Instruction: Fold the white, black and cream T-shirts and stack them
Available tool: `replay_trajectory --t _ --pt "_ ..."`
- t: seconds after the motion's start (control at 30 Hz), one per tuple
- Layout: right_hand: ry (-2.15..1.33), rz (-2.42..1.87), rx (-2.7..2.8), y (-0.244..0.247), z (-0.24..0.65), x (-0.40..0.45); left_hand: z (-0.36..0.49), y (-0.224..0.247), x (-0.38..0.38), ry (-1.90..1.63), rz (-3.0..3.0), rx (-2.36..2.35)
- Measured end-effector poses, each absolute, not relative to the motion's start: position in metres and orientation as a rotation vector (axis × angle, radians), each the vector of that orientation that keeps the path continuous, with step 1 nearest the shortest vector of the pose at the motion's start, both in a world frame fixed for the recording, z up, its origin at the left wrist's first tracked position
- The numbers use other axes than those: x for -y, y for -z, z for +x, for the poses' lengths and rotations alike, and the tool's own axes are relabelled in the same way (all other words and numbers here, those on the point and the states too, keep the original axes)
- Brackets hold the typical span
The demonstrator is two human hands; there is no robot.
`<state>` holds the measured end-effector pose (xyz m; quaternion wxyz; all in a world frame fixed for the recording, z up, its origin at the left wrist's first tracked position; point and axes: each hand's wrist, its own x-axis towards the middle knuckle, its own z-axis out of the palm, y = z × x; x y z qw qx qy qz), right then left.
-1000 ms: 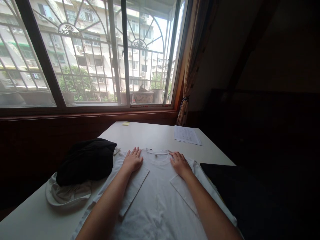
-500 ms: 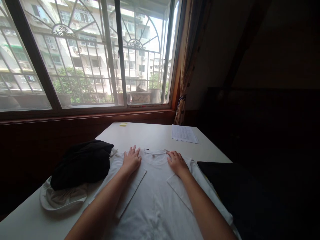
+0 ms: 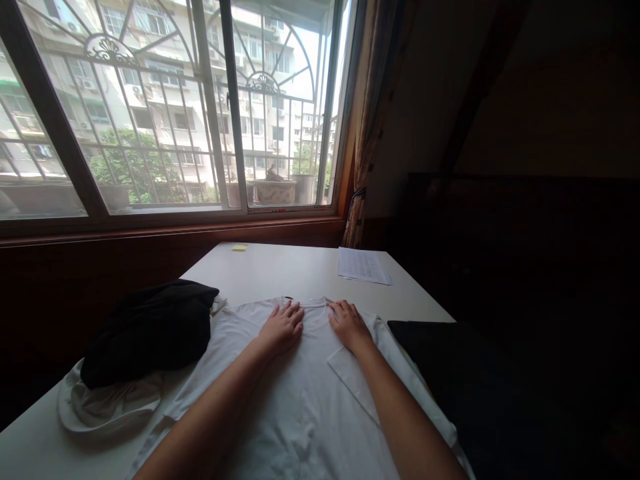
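Note:
A white T-shirt (image 3: 305, 387) lies spread on the table, its collar at the far end and creases down its front. My left hand (image 3: 283, 327) rests flat on it just left of the collar, fingers stretched out and touching the cloth. On the other side of the collar lies my right hand (image 3: 347, 323), palm down with fingers slightly bent and their tips by the neckline. Under my right wrist, a sleeve is folded inward over the shirt front. Neither hand grips the fabric. My left forearm hides part of the shirt's left side.
Left of the shirt, a black garment (image 3: 150, 330) is heaped on a crumpled white one (image 3: 110, 407). Dark cloth (image 3: 430, 347) lies to the right. Printed sheets (image 3: 364, 265) and a yellow note (image 3: 239, 247) lie at the white table's (image 3: 280, 267) far end, below a window.
My left hand has slid right, closer to the collar. The folded flap beside my left forearm no longer shows, and cloth spreads out to the left. My right hand stays by the neckline.

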<state>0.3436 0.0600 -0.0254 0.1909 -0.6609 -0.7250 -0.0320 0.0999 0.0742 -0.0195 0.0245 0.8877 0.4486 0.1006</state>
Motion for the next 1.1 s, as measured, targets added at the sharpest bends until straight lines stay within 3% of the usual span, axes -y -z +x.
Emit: replay_trajectory --t 0.23,1.1 --pt "0.081 -1.87 2.025 0.027 0.344 -0.061 0.086 0.015 -0.07 -0.278 2.797 -1.19" --pt "0.088 -1.882 2.02 0.026 0.343 -0.061 0.077 0.018 -0.066 -0.323 2.78 -1.125"
